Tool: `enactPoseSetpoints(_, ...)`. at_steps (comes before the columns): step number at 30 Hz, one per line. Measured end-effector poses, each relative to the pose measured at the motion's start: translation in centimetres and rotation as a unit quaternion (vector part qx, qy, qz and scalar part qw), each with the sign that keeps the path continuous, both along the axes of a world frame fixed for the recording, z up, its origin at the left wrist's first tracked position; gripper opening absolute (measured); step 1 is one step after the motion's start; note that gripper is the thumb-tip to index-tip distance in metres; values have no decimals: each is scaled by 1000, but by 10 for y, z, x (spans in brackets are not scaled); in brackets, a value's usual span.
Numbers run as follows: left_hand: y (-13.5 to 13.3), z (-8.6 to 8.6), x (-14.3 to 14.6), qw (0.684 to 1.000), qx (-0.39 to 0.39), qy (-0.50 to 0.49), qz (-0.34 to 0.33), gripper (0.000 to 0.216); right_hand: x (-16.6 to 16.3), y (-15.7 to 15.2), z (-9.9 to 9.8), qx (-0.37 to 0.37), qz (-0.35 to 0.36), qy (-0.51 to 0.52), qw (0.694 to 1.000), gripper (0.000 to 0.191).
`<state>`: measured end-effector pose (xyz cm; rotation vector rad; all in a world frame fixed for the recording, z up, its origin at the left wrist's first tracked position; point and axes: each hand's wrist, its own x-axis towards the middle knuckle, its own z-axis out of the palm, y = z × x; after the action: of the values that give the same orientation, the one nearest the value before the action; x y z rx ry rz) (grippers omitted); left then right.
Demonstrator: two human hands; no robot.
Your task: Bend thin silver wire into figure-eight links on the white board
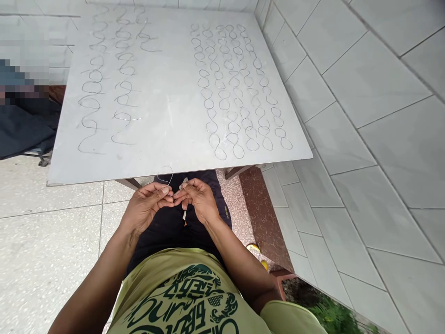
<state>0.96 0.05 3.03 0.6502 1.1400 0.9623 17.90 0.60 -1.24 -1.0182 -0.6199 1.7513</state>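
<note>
My left hand (151, 204) is closed in a pinch on a thin metal wire (169, 182). The wire's bent, open loop rises above the thumb, close to the table's near edge. Meeting it fingertip to fingertip is my right hand (199, 198), whose thumb and fingers are pressed together; what they grip is hidden. Pale wrapping, like tape, shows on a finger of the right hand. Below the right fingers a pale narrow strip (184, 214) shows against the dark trousers. Both hands are over my lap, just in front of the table.
On the white tabletop (167, 139), several open, S-bent wires (92, 88) lie in columns at the left. Several figure-eight wires (237, 144) form columns at the right. A tiled wall (347, 116) bounds the right side. Dark cloth (28, 125) and a blurred-out area are at far left.
</note>
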Motion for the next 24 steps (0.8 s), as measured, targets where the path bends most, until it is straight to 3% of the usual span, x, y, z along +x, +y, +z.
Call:
enactPoseSetpoints(8, -3, -6, 3, 999, 4, -39, 20, 23, 0, -7, -1, -1, -28, 40, 999, 36)
enactPoseSetpoints(19, -9, -4, 7, 998, 55, 27, -7, 24, -3, -10, 0, -2, -69, 3, 998, 39)
enactPoseSetpoints(24, -9, -5, 8, 999, 35, 17, 10, 29, 3, -11, -3, -8, -30, 11, 999, 41)
